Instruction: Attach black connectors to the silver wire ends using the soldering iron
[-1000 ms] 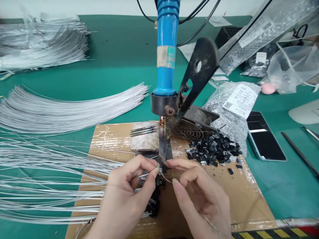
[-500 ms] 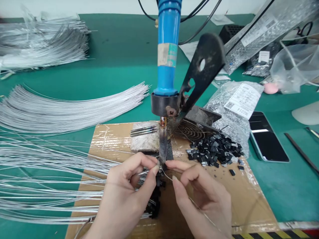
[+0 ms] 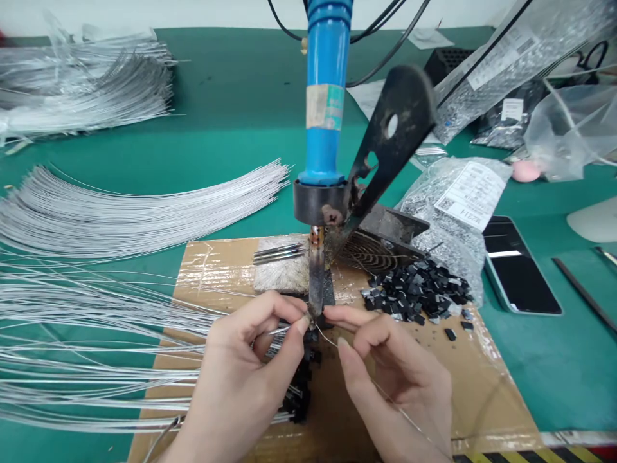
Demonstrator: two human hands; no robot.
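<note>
A blue-handled soldering iron [image 3: 328, 96] hangs tip down from a black metal bracket [image 3: 393, 151], its tip [image 3: 316, 276] between my hands. My left hand [image 3: 250, 366] pinches the end of a thin grey wire [image 3: 281, 330] between thumb and forefinger, right at the tip; the small piece at that end is mostly hidden by the fingers. My right hand [image 3: 400, 373] is closed on a thin strand of solder wire [image 3: 409, 421], which runs past the thumb up to the tip. Its forefinger points close to the tip. Black connectors [image 3: 299, 399] on wire ends lie below my left hand.
Cardboard [image 3: 482, 399] covers the work area. A pile of small black connectors [image 3: 419, 289] lies right, beside a small fan [image 3: 380, 247] and a phone [image 3: 520, 263]. Grey wire bundles [image 3: 144, 212] spread over the left. Bubble-wrap bags [image 3: 470, 193] lie at back right.
My right thumb has shifted slightly right along the solder wire. My left hand stays almost still at the iron's tip.
</note>
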